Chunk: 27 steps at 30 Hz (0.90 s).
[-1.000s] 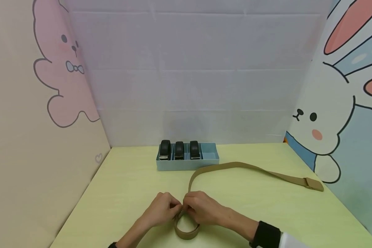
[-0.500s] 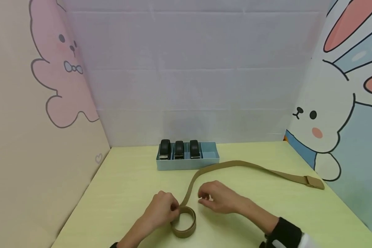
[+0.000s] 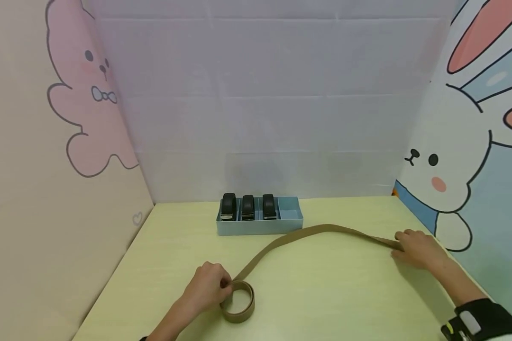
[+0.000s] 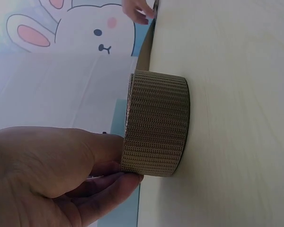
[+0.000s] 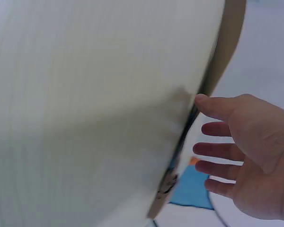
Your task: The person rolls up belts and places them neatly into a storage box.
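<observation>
A tan webbing belt [image 3: 324, 228] runs in a curve over the table. Its near end is rolled into a ring-shaped coil [image 3: 240, 316], standing on its edge. My left hand [image 3: 206, 286] pinches the coil's left side between thumb and fingers; in the left wrist view the woven coil [image 4: 156, 123] fills the middle. Far to the right, my right hand [image 3: 420, 251] is at the belt near its buckle end, which it hides in the head view. In the right wrist view its fingers are spread and the thumb tip meets the strap's edge, with the buckle [image 5: 168, 182] just below.
Behind the strap stands a light blue divided tray [image 3: 260, 228]. Three of its compartments hold black rolled belts [image 3: 248, 207] with metal buckles; the rightmost compartment shows its bare bottom. A pale yellow table [image 3: 324, 293] lies beneath, with cartoon-printed walls around it.
My right hand has left the coil and moved far right to the belt's buckle end. My left hand has shifted slightly left with the coil, and the strap's curve is flatter.
</observation>
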{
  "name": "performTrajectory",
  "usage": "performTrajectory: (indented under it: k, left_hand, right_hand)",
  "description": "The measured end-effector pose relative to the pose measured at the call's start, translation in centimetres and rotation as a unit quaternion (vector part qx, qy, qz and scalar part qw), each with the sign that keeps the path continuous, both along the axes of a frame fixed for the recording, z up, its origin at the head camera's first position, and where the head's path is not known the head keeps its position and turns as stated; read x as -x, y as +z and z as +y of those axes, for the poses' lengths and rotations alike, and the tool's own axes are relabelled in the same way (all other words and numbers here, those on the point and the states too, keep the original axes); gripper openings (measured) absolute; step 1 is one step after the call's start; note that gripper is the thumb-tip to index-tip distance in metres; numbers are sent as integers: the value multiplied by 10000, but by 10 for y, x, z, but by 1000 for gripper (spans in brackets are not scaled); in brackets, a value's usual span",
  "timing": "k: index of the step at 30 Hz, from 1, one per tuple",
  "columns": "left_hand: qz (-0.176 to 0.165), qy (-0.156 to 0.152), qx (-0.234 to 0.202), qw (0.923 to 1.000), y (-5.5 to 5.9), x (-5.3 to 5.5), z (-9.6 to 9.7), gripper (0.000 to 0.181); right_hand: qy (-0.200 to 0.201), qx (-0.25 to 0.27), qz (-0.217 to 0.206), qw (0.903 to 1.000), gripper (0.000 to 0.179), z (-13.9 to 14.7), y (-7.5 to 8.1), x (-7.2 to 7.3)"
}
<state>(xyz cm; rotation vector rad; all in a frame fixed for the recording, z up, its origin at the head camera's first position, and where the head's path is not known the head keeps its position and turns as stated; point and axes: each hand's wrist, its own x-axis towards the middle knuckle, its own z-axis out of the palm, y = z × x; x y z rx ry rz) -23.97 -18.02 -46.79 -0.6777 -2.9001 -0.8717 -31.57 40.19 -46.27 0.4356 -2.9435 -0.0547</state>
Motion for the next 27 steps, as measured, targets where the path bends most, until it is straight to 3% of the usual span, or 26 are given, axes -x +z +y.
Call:
performTrajectory:
  k: [4, 9, 12, 15, 16, 20, 25, 27]
  left_hand:
    - [10, 8, -24, 10000, -1, -1, -1, 13]
    - [79, 9, -14, 10000, 0, -2, -1, 13]
    - [129, 46, 7, 9999, 0, -3, 0, 15]
    - [146, 94, 28, 9998, 0, -4, 2, 18]
    - [157, 97, 34, 9998, 0, -4, 3, 19]
    - [269, 76, 64, 9996, 0, -3, 6, 22]
    - [347, 43, 86, 9994, 0, 1, 11, 24]
    - [346, 44, 75, 9994, 0, 5, 14, 25]
  right_hand:
    - [-65, 50, -170, 9998, 25, 13, -11, 4]
    - [23, -303, 119, 9995, 14, 6, -16, 8]
    - [126, -209, -30, 9997, 18, -7, -6, 9]
    - [329, 492, -557, 9967, 11, -29, 11, 10]
    - [385, 833, -796, 9926, 3, -37, 16, 8]
    - [678, 1969, -1434, 9675, 33, -74, 27, -3]
    - [1195, 2423, -1868, 9445, 10, -114, 31, -21]
    - [1519, 2442, -2091, 9347, 16, -124, 32, -27]
